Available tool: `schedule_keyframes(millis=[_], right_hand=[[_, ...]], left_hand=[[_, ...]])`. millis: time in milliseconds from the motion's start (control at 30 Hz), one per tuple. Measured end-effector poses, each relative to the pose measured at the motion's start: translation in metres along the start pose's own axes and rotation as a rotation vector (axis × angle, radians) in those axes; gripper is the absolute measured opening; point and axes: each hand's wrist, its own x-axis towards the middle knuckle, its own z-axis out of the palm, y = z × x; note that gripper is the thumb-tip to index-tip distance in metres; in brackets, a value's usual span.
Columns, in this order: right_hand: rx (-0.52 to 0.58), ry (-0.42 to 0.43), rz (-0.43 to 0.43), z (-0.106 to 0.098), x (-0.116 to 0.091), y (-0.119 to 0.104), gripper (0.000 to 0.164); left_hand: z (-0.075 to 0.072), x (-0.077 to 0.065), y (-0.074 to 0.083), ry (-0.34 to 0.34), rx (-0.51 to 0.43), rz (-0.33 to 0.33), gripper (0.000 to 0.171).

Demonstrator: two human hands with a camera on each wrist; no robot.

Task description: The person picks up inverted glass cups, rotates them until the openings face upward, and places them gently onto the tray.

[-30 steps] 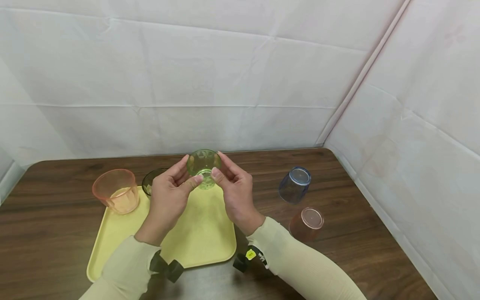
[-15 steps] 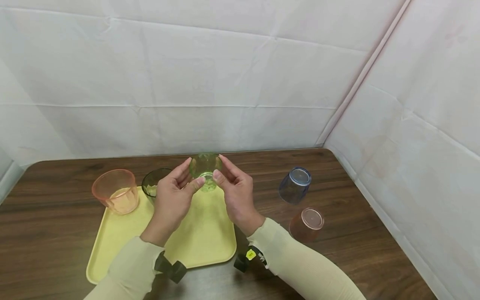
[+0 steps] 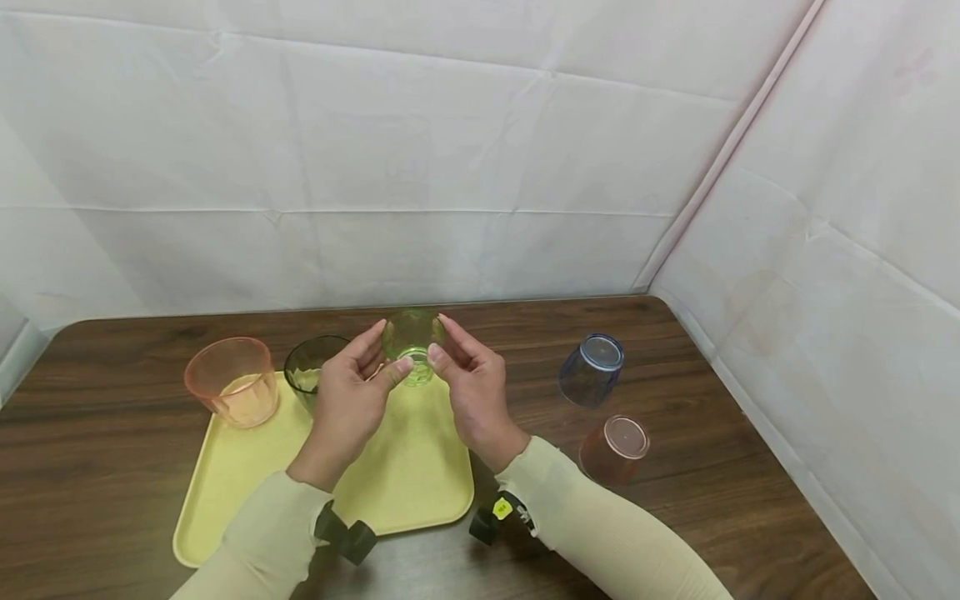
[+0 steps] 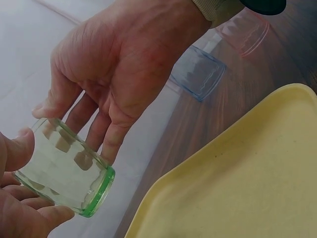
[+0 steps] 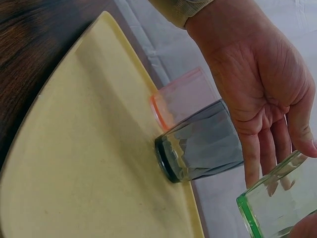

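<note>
A transparent green cup (image 3: 414, 333) is held upright between both hands, over the back part of the yellow tray (image 3: 405, 487). My left hand (image 3: 349, 400) grips its left side, thumb at the front and fingers round the side. On the opposite side my right hand (image 3: 476, 396) grips it in the same way. In the left wrist view the thick green base of the cup (image 4: 64, 168) points down toward the tray. A smoky dark cup (image 3: 306, 375) stands upright on the tray, partly hidden behind my left hand. Left of it stands an orange cup (image 3: 243, 392), also upright, at the tray's corner.
To the right of the tray, a blue cup (image 3: 591, 375) and a pink cup (image 3: 613, 454) stand upside down on the dark wooden table (image 3: 697, 492). White cloth walls (image 3: 480, 150) rise behind the table and along its right side.
Both hands have lowered the green cup slightly and drawn it a little to the right and nearer. More of the smoky cup shows beside my left hand. The other cups have not moved.
</note>
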Motion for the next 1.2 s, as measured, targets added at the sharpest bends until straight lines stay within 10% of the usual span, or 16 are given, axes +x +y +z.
schedule_keyframes(millis=[1200], right_hand=[[-0.056, -0.005, 0.051, -0.005, 0.003, 0.023, 0.046]], left_hand=[[0.005, 0.003, -0.017, -0.025, 0.113, -0.074, 0.065]])
